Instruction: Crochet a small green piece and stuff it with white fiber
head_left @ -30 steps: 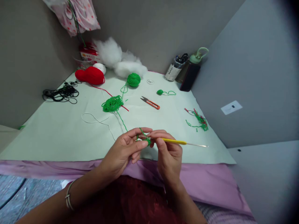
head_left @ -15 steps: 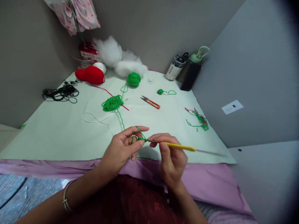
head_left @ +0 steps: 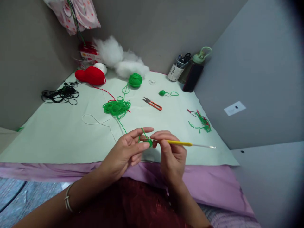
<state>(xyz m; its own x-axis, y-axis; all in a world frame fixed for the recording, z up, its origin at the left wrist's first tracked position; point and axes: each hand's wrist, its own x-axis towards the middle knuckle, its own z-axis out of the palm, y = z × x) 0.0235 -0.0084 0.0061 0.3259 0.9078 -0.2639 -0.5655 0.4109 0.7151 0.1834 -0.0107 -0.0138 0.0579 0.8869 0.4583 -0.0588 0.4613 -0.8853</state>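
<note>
Between thumb and fingers, my left hand [head_left: 125, 151] pinches a small green crocheted piece [head_left: 149, 142], with green yarn looped over its raised index finger. My right hand [head_left: 172, 155] grips a crochet hook [head_left: 179, 143] by its yellow handle. The hook's thin metal end meets the green piece, though its very tip is hard to make out. From my left hand the yarn runs back to a loose green heap of yarn [head_left: 117, 108], which links to a green yarn ball [head_left: 135, 80].
Orange thread snips [head_left: 153, 104] lie mid-table. Farther back are a red stuffed piece [head_left: 91, 76], white stuffing [head_left: 131, 68], a pen cup [head_left: 175, 72] and a bottle [head_left: 194, 69]. Black cord [head_left: 63, 94] lies left; yarn scraps [head_left: 203, 122] lie right, near a small green crocheted piece [head_left: 162, 92].
The crochet hook has turned and its far end has drawn left. The green piece now shows more beyond my left thumb. The yarn heap has shifted and spread to the right.
</note>
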